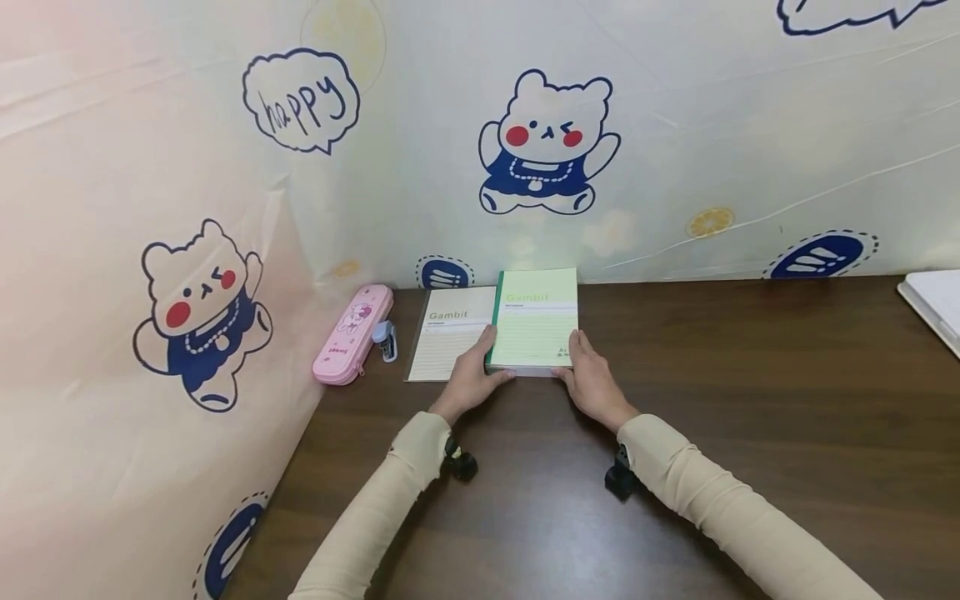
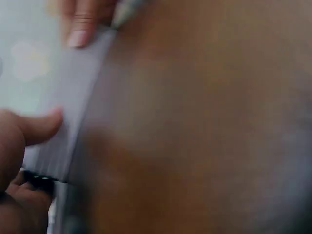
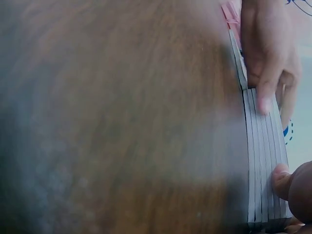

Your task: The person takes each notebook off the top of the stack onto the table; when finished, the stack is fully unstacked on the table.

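A stack of notebooks point(image 1: 534, 325) with a pale green "Gambit" cover and green spine lies at the back of the table. My left hand point(image 1: 472, 379) grips its left side, and my right hand point(image 1: 592, 379) grips the right side. Both thumbs press on the near edge; in the right wrist view, several layers of page edges point(image 3: 265, 156) show there between the two thumbs. Just left of the stack, a greyish-white "Gambit" notebook point(image 1: 442, 350) lies partly behind my left hand. The left wrist view is blurred.
A pink pencil case point(image 1: 352, 333) and a small blue-topped object point(image 1: 386, 340), perhaps a sharpener, are left of the notebooks. A white flat object point(image 1: 933, 304) sits at the far right edge. A printed cloth point(image 1: 420, 183) hangs behind and to the left of the brown table point(image 1: 750, 400).
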The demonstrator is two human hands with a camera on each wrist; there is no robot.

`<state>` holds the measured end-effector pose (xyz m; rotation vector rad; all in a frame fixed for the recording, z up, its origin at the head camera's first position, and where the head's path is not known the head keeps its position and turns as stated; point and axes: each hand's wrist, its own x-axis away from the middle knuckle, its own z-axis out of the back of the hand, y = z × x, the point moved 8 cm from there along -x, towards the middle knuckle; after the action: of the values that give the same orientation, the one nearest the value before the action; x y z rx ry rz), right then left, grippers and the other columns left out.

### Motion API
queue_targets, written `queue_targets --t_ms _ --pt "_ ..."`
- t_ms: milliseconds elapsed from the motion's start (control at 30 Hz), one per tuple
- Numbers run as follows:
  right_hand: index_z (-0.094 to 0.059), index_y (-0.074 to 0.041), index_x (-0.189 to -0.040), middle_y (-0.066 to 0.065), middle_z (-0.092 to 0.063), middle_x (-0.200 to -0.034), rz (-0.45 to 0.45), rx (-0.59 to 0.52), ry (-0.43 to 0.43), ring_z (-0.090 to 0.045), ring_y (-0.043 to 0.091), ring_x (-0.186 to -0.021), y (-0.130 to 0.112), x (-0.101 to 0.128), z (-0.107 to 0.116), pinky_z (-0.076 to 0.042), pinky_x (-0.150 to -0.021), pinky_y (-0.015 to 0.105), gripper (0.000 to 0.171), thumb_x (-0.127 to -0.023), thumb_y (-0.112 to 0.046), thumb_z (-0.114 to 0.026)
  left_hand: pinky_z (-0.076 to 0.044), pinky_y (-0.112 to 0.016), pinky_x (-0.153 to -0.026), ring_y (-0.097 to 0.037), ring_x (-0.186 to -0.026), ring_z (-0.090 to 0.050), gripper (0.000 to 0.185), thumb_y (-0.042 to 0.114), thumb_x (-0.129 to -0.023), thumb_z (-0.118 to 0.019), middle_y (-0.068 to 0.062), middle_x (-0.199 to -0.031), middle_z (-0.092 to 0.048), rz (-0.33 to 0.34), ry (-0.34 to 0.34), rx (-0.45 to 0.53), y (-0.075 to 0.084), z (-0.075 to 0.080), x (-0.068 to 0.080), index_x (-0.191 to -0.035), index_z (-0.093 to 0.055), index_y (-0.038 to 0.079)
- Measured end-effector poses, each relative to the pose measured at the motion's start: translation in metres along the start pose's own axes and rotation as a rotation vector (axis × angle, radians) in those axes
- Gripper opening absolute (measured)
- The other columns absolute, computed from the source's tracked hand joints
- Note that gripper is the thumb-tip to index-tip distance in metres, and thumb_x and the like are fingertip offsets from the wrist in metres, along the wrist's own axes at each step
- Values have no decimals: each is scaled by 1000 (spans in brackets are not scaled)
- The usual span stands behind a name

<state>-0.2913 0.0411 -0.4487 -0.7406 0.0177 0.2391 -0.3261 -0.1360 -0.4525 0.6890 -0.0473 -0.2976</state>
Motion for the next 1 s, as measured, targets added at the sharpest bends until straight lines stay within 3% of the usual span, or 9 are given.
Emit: queue_targets --t_ms 167,267,400,567,633,700,800,867,1000 --pt "-13 10 -139 29 -13 -145 -1 0 -3 -22 38 -131 0 -1 5 -31 -101 47 72 -92 -27 -52 -23 -32 -108 -19 -136 -16 79 24 -81 -67 -14 -149 -16 -50 49 -68 9 -3 1 -142 -21 4" --pt "-25 9 -137 27 -27 -141 -57 -46 43 -31 37 -127 4 -6 16 -35 -99 47 72 -88 -33 -57 -23 -32 -107 -19 -136 -16 79 25 -81 -65 -14 -149 -15 -58 39 -79 12 -3 0 -142 -21 4" --pt "-39 5 -131 22 -50 -124 -150 -127 123 -47 35 -114 9 -20 28 -42 -91 47 67 -84 -38 -61 -22 -32 -108 -19 -136 -16 79 26 -81 -65 -14 -149 -15 -34 34 -72 10 -2 1 -143 -20 5" --pt "-33 3 -136 23 -47 -126 -197 -151 128 -44 38 -116 16 -31 30 -41 -92 47 64 -85 -23 -63 -23 -32 -107 -18 -136 -15 79 21 -82 -66 -12 -150 -14 -12 22 -62 5 -5 5 -143 -19 6" --pt "-37 0 -135 21 -44 -132 -214 -178 124 -41 37 -120 22 -31 33 -42 -91 47 60 -84 -19 -64 -23 -32 -107 -17 -136 -16 78 17 -82 -66 -12 -149 -15 -16 27 -76 4 -5 5 -143 -19 5" --pt "-46 -4 -129 20 -48 -126 -230 -213 113 -46 36 -112 28 -31 36 -46 -83 44 50 -84 -18 -64 -24 -31 -107 -17 -135 -16 78 14 -82 -66 -12 -149 -15 -17 36 -89 3 -4 5 -143 -19 3" --pt "-60 -7 -114 13 -55 -96 -239 -328 83 -50 27 -82 34 -33 41 -46 -64 34 33 -83 -17 -64 -25 -31 -106 -16 -135 -17 75 9 -82 -65 -11 -149 -16 -12 35 -107 3 -3 4 -143 -20 3" --pt "-61 -6 -113 11 -51 -85 -251 -451 18 -45 22 -69 34 -36 41 -43 -58 30 30 -84 -13 -63 -25 -30 -106 -16 -135 -17 75 10 -82 -65 -11 -149 -16 -6 28 -100 2 -4 3 -143 -20 5" --pt "-57 -3 -119 13 -50 -90 -281 -647 -89 -47 15 -62 29 -41 41 -47 -58 24 36 -83 -4 -62 -26 -31 -105 -16 -135 -17 75 9 -83 -65 -10 -150 -16 -3 35 -83 2 -5 2 -143 -20 8"
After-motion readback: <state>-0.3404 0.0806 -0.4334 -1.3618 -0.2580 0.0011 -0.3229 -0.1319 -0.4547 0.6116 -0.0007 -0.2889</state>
